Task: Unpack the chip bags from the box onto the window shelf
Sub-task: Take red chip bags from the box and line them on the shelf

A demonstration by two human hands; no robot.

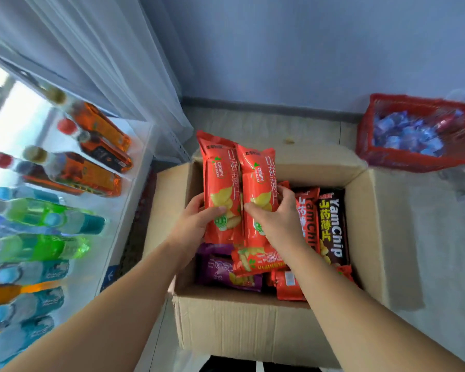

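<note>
Both bare forearms reach in from 6 o'clock over the open brown cardboard box (pixel 242 323). Left hand (pixel 199 224) and right hand (pixel 274 218) each close around the lower end of 1 of 2 long red-orange foil chip bags (pixel 220 183), (pixel 258 189), held side by side above the box, long axes toward 12 o'clock. White window shelf (pixel 134 183), crowded with coloured drink bottles (pixel 65 218), lies at 9 o'clock, nearer the left hand, so I judge the carry goes leftward.

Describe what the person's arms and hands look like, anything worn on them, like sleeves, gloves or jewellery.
Both forearms are bare right down to the frame's lower edge, so no sleeves show. The left hand and right hand wear no gloves. No watch, bracelet or ring is visible on either wrist or on the fingers that show. Fingernails look short and unpainted, though the picture is slightly blurred.
</note>
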